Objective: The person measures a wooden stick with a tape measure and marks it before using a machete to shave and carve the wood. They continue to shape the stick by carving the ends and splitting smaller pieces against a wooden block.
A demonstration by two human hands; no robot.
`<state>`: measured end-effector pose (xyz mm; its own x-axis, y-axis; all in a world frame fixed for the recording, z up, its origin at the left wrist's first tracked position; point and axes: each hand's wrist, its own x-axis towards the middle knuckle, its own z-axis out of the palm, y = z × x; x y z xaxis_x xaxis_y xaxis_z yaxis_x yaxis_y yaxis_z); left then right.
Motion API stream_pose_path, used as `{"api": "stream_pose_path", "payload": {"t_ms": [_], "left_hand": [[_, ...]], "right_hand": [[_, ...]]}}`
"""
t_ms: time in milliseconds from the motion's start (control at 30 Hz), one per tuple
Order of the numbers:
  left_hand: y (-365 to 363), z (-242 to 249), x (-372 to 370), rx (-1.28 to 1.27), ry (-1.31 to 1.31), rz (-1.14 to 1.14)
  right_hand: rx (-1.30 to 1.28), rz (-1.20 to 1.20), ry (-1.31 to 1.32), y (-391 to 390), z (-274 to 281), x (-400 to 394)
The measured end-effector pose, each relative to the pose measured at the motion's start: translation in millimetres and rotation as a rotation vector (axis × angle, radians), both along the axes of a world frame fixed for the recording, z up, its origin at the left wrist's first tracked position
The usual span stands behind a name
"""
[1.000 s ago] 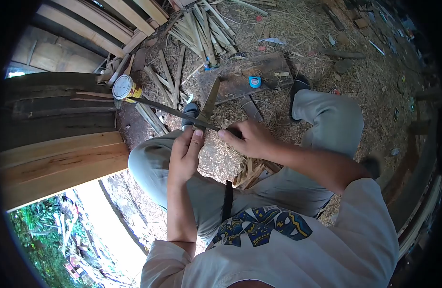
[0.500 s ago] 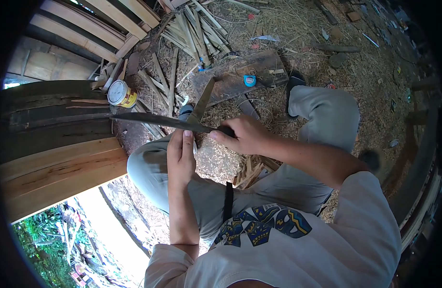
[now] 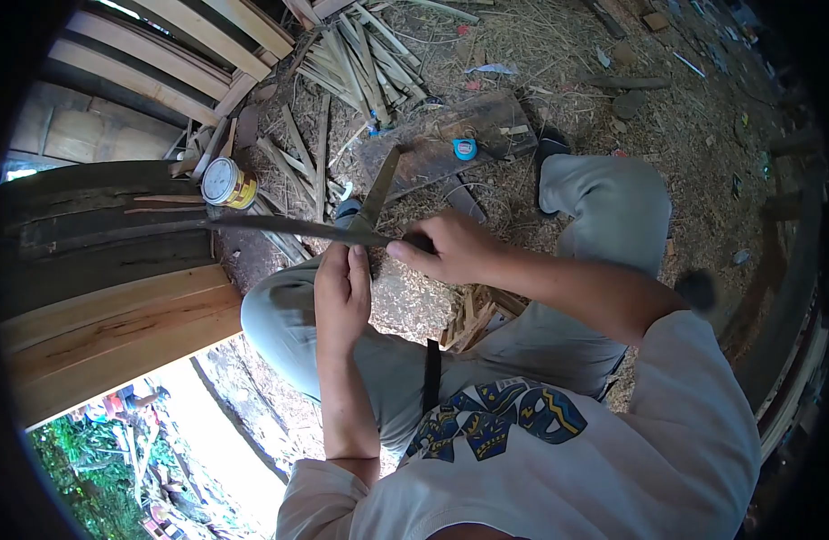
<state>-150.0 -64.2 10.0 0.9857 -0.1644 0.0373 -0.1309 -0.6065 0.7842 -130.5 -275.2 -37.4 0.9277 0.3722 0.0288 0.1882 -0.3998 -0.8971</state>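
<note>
My right hand [image 3: 455, 249] is wrapped round the dark handle of a machete [image 3: 293, 227], whose long blade points left across my lap. Below the blade, my left hand [image 3: 344, 286] is closed with its thumb laid along the top. From it a flat, yellowish-brown strip [image 3: 379, 187] sticks out forward, and the blade crosses this strip right at my left fingertips. The strip's lower end is hidden by the hand and the blade. Wood shavings [image 3: 416, 301] cover the ground between my legs.
A worn plank [image 3: 414, 166] with a blue tape measure [image 3: 465, 148] on it lies ahead. Beyond it is a heap of thin wood strips [image 3: 365, 67]. A paint bucket [image 3: 229, 184] stands left, by a timber bench [image 3: 117, 324]. Small wood pieces [image 3: 476, 315] lie near my lap.
Both hands stay in nearly the same place, with the machete still across the strip. The view has shifted slightly.
</note>
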Motion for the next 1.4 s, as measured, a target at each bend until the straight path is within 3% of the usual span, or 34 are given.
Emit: {"api": "stream_pose_path", "payload": {"t_ms": [233,333,567,633,767,867,933,1067,1133,1167,1300,1367,1400], "left_hand": [[1.5,3.0,-2.3,-0.001,0.063,-0.007],[1.7,1.6,-4.2,0.015,0.054,-0.04],[2.9,4.8,-2.9,0.024,0.042,-0.057],[3.1,3.3,-3.1,0.029,0.038,-0.057],[3.0,4.6,-4.6,0.058,0.032,-0.028],[2.6,5.3,-4.5,0.087,0.035,-0.033],[0.8,5.2,-3.6,0.111,0.004,-0.049],[0.0,7.9,-7.3,0.128,-0.033,-0.041],[2.1,8.5,-6.1,0.132,0.001,-0.023],[3.3,8.0,-5.9,0.152,-0.034,-0.058],[6.3,4.1,-9.3,0.145,-0.045,-0.06],[7.1,4.9,-8.9,0.073,0.025,0.0],[7.8,5.5,-8.0,0.001,0.093,0.059]], "right_hand": [[-0.066,-0.14,0.265,6.1,-26.9,8.4],[-0.087,-0.026,0.223,4.4,-25.4,6.3],[-0.134,-0.009,0.182,4.5,-13.1,4.1],[0.014,0.021,0.104,5.1,-5.4,-2.2],[0.007,0.031,0.098,7.5,-8.2,-1.0],[-0.095,-0.028,0.288,7.8,-15.2,2.2],[0.021,0.026,0.106,4.2,-5.0,-2.9],[0.04,-0.024,0.165,10.9,-29.8,2.7],[-0.15,-0.084,0.317,6.8,-32.0,7.3],[-0.029,-0.013,0.234,3.4,-32.9,3.1],[-0.049,0.056,0.132,5.6,-21.4,-2.7],[-0.109,-0.019,0.41,11.4,-33.7,3.4],[-0.106,-0.022,0.409,10.4,-32.2,1.6]]}}
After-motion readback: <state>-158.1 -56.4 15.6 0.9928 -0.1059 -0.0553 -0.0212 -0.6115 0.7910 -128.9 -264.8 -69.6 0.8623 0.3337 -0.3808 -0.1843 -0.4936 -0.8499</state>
